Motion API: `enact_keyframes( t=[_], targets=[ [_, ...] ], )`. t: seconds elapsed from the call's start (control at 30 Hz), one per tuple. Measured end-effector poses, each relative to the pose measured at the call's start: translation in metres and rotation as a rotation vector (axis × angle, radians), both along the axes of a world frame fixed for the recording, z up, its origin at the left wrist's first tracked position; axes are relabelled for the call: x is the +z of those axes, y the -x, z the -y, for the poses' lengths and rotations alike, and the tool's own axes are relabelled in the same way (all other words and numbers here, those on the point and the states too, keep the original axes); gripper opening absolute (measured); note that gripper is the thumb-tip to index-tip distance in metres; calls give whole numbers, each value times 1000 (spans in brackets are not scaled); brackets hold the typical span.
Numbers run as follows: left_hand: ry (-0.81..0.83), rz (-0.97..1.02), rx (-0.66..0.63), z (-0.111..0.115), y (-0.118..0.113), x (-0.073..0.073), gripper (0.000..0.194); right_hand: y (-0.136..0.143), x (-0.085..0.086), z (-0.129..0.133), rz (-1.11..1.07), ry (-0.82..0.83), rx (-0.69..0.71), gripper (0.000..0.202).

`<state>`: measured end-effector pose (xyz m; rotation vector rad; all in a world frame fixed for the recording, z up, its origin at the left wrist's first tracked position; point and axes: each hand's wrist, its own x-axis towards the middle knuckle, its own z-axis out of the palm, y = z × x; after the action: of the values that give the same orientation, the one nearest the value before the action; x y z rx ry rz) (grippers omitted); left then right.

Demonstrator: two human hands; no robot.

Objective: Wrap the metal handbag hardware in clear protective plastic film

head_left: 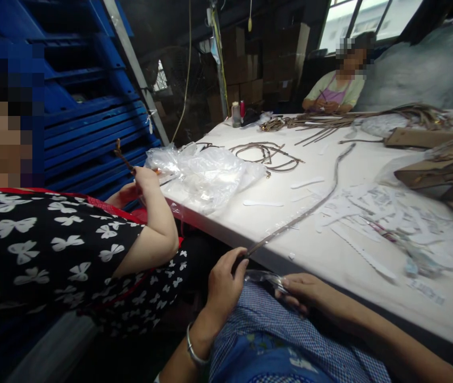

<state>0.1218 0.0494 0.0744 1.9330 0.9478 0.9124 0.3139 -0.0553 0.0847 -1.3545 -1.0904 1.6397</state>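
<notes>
A long thin brown strap (304, 214) lies across the white table and runs over its near edge to my left hand (226, 277). The fingers of my left hand are closed on the strap's end. Clear plastic film (264, 277) stretches between my two hands above my lap. My right hand (296, 291) is closed on the other side of this film, its fingertips partly hidden. White paper strips (362, 250) and scraps lie on the table to the right of the strap.
On the white table (218, 221) are a clear plastic bag (210, 175), coiled straps (266, 154), a strap bundle (330, 121) and brown bags (434, 167). A person (147, 234) works close at my left; another person (334, 93) sits across. Blue pallets (94, 127) stand behind.
</notes>
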Motion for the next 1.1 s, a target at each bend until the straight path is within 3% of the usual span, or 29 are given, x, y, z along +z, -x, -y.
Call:
enact_keyframes(
  t=[0.13,0.27,0.37,0.43,0.53,0.63,0.73,0.83,0.93,1.0,1.1],
  targets=[
    [-93,-29,-269,29,-4,-11,34,3,17,2,-299,-1,-9,32],
    [68,35,-272,42,-20,-20,31,10,34,0,-464,-72,-65,31],
    [243,88,-337,41,-30,-23,40,8,45,-4,-513,-239,-200,36],
    [350,137,-416,42,-32,-21,40,1,49,-8,-367,-420,-343,40],
    [503,207,-508,48,-28,-12,38,-14,40,-13,181,-684,-458,28],
    [664,278,-521,50,-19,2,36,-26,13,-15,634,-829,-328,26],
    [789,312,-445,42,-11,15,38,-26,-15,-11,785,-885,-105,36],
    [852,283,-361,27,-8,24,41,-16,-27,-5,830,-874,23,34],
    [756,183,-300,12,-9,24,43,-4,-20,0,774,-703,5,25],
    [492,91,-185,4,-8,20,37,0,-13,2,586,-474,-33,31],
    [5,-27,-22,1,-5,10,21,0,-5,5,107,-117,-60,39]
  ],
)
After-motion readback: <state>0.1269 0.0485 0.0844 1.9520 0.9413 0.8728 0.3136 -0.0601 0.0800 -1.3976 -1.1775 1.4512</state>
